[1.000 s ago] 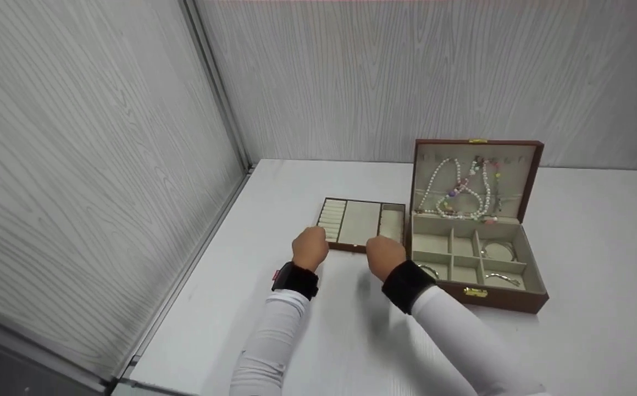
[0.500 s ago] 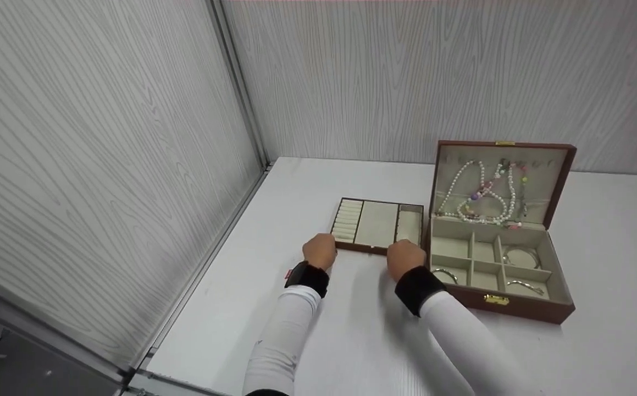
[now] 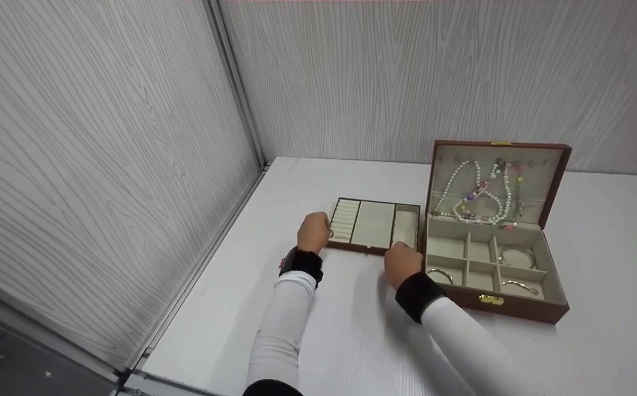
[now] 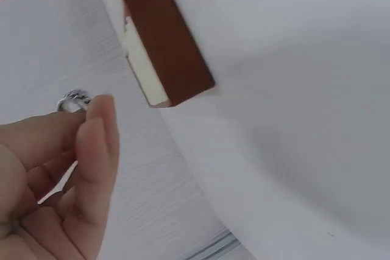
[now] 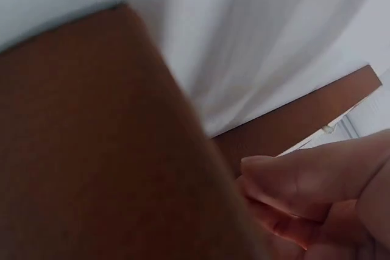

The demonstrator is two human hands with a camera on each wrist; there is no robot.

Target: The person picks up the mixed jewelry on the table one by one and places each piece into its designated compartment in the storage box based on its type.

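My left hand (image 3: 313,232) pinches a silver ring (image 4: 74,100) between thumb and fingertips, at the front left corner of the jewelry tray (image 3: 369,249). That shallow brown tray has a cream ring-roll section (image 3: 345,220) on its left, a wide middle section and a narrow right one. At the tray's front right corner, my right hand (image 3: 403,264) has curled fingers. In the right wrist view its thumb and fingers lie close to the tray's brown front wall (image 5: 311,111), and what lies between the fingertips is hidden.
Right of the tray stands an open brown jewelry box (image 3: 508,311) with divided compartments. Several bracelets lie in it. Beaded necklaces (image 3: 508,192) hang inside its raised lid (image 3: 554,187). Grey panels (image 3: 351,82) border the white table (image 3: 214,319) at the back and left.
My left hand has moved from in front of the tray up to its left edge, and the ring now shows. My right hand stays near the front right corner. The head view has shifted left.
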